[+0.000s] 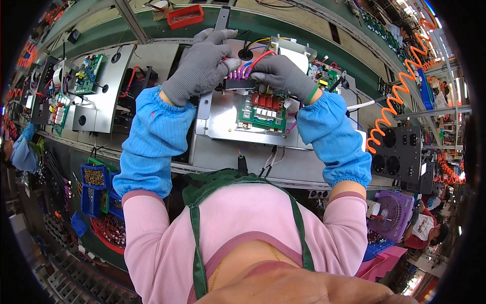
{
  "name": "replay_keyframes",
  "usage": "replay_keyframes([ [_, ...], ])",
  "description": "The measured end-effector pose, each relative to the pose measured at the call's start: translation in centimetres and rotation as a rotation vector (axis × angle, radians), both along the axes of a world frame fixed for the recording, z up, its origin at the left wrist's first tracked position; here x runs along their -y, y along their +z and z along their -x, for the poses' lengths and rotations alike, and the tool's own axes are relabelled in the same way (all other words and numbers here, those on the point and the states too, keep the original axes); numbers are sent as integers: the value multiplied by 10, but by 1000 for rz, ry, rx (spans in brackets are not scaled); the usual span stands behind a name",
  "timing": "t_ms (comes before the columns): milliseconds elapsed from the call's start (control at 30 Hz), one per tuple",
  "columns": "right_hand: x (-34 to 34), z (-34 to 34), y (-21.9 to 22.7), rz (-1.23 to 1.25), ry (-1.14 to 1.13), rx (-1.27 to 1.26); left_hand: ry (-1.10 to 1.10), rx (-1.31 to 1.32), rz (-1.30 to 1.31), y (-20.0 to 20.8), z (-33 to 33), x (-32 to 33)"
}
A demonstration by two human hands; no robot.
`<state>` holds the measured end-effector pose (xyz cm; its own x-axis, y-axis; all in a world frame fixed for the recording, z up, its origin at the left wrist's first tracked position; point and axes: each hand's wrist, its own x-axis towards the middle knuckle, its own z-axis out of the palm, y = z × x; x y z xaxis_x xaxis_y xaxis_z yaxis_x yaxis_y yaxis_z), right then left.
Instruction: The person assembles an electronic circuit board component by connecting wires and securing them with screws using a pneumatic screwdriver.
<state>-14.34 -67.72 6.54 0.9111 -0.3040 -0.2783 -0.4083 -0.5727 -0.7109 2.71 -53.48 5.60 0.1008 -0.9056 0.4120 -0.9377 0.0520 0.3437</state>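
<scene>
Both my hands wear grey knit gloves. My left hand (205, 63) is bent over the left side of a bundle of coloured wires, its thumb and fingers closed at the wires' ends. From the other side, my right hand (284, 76) curls its fingers in against the same bundle, beside a thick red wire (260, 59). Purple-sleeved wire ends (238, 74) stand in a row at a black terminal block (240, 84). Just below it, a green circuit board (263, 117) with red and white components is mounted on a silver metal chassis (223, 129). My palms hide the exact grip.
More chassis with boards (93, 76) stand along the line at left. A red tray (185, 16) lies beyond the rail. Blue bins of screws (94, 177) sit at lower left. Orange coiled hoses (392, 104) hang at right, near a purple fan (392, 215) and a person (424, 228).
</scene>
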Motion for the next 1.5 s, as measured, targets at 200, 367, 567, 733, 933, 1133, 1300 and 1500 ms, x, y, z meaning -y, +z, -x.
replay_keyframes([
  [200, 2, 1, 8, -28, 124, -49, -28, 9, 26, 0, -1, 1],
  [367, 10, 12, -1, 236, 301, 53, -15, -14, 33, -2, -1, 1],
  [567, -12, 0, 25, 922, 67, 466, -260, -836, 93, -1, -32, -8],
  [733, -7, -3, 11, 1078, 155, 428, -89, -1006, -105, -23, -73, -49],
  [933, -9, -1, 14, 941, 70, 545, -6, -549, -418, -138, -81, -29],
  [1133, 0, 4, 6, 884, 9, 638, 359, -185, 25, -46, -98, -29],
  [1300, 7, 9, 8, 893, -6, 652, 304, 386, 553, 33, -114, 31],
  [1500, 2, 18, 15, 840, -47, 664, -116, 215, 346, 30, -131, 149],
])
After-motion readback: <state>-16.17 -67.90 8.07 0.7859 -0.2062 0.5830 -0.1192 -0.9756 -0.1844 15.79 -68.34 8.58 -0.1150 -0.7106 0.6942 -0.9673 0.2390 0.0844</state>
